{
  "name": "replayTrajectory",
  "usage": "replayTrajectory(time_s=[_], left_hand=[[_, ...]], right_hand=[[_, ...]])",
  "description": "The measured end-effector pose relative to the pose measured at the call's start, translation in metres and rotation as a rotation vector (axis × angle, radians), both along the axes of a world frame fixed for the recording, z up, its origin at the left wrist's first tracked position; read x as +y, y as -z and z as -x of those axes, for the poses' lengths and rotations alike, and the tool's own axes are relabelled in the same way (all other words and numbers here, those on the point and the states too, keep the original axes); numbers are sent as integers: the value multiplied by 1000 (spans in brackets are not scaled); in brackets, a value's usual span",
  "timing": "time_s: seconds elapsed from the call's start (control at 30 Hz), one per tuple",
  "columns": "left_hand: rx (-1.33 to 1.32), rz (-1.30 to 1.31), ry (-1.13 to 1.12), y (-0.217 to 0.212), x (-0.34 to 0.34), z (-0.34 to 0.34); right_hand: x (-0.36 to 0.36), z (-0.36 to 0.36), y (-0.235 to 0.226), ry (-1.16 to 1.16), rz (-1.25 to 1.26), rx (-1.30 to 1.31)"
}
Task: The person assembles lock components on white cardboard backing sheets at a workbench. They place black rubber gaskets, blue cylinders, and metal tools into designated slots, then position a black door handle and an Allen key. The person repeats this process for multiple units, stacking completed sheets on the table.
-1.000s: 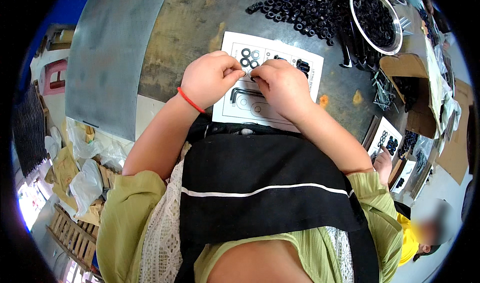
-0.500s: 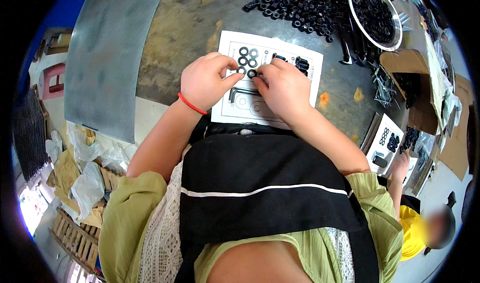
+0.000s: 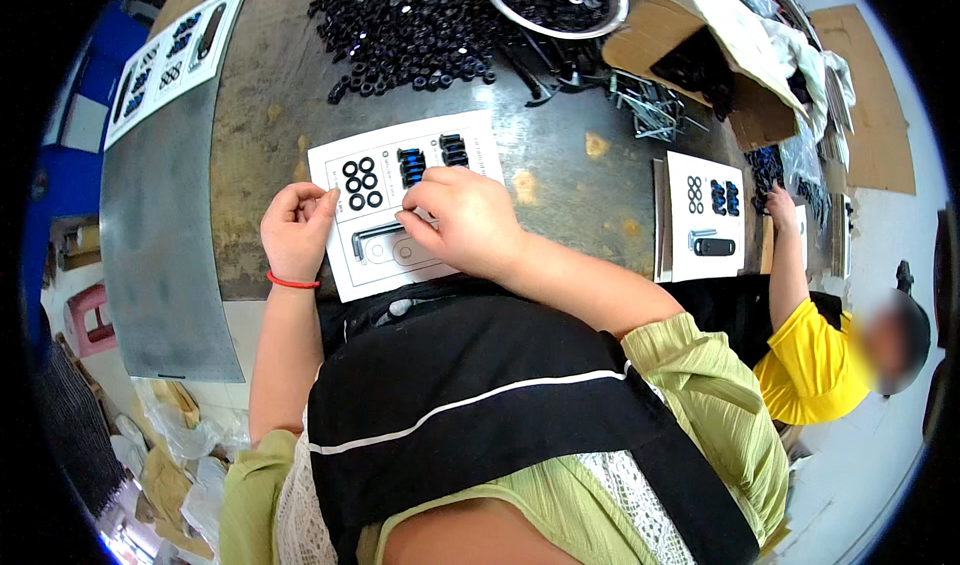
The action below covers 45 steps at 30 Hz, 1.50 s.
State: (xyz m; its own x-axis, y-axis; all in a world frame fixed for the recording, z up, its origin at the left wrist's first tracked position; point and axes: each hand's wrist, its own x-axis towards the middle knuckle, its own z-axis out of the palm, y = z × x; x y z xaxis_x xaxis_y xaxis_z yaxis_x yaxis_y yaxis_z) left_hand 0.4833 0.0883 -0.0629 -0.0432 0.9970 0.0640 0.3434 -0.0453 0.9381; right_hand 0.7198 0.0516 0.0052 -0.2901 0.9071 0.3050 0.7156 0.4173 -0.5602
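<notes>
Stained bench [image 3: 575,193]: hex keys [image 3: 378,230], long axis crosswise, lie just left of the nearer right hand [image 3: 468,220]; left hand [image 3: 297,233] farther left; neither hand's closure discernible.

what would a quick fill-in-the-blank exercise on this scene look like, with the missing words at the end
1. Of the person's left hand and right hand, only the ____ one has a red band at its wrist.
2. On the white sheet between the person's hands, the number of black washers lying together is ____.
3. The co-worker's sleeve at the right of the picture is ____.
4. The person's own right sleeve is ____.

Missing words: left; six; yellow; green.
</notes>
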Motion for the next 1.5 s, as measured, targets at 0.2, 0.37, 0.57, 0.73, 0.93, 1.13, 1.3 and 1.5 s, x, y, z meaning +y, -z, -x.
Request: replayTrajectory(time_s=[0.2,0.37,0.57,0.73,0.93,1.13,1.3,1.5], left_hand=[[-27,-43,-29,-4,2,-7],[73,-112,-49,-1,1,-4],[42,-133,-44,1,4,-9],[67,-143,-118,-5,-4,-8],[164,-182,-132,-9,-5,-10],[116,-153,-107,0,-2,-8],[212,-201,-114,-2,-3,-11],[89,-151,-112,-7,-3,-21]], right_hand=[[-67,-33,-17,70,32,133],[-122,-61,-28,110,26,268],[-158,-81,-27,109,102,412],[-177,-90,-29,102,139,470],[-182,-89,-29,88,154,478],[-168,-89,-23,71,240,498],[-152,-88,-28,11,272,508],[-137,-93,-32,-17,236,453]])
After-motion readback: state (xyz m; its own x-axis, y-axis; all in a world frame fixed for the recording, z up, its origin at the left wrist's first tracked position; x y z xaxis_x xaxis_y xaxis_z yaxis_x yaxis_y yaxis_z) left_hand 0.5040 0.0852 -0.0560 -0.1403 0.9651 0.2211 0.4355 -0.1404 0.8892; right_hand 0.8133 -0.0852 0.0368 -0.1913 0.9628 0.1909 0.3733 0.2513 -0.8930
